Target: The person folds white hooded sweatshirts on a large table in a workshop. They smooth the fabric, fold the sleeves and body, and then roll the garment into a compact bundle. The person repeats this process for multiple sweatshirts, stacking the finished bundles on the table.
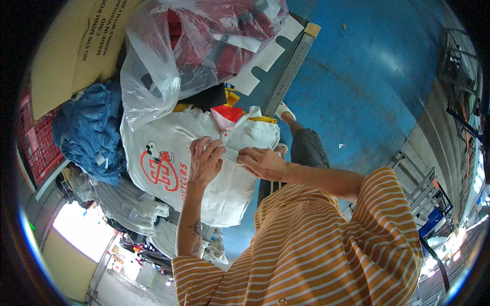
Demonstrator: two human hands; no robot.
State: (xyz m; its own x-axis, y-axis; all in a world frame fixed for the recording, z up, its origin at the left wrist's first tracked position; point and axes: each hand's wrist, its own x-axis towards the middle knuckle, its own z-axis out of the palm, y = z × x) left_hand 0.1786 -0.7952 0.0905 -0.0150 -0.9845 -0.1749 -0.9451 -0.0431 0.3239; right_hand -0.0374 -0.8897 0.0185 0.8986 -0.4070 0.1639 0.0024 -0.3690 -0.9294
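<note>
A white garment [168, 153] with a red round print and a small cartoon dog lies on a heap of clothes in front of me. My left hand [205, 162] presses on it near the collar, fingers curled over the cloth. My right hand [263, 163] pinches a thin white edge of the same garment just right of the left hand. The two hands are almost touching. A red and pink piece [227, 115] pokes out at the garment's top.
A clear plastic bag [194, 46] of red clothes sits above the garment. Blue clothes [89, 130] and grey folded clothes [127, 204] lie to the left, by a cardboard box [66, 46] and a red crate [35, 148]. A long metal ruler [291, 71] borders the blue floor [367, 76].
</note>
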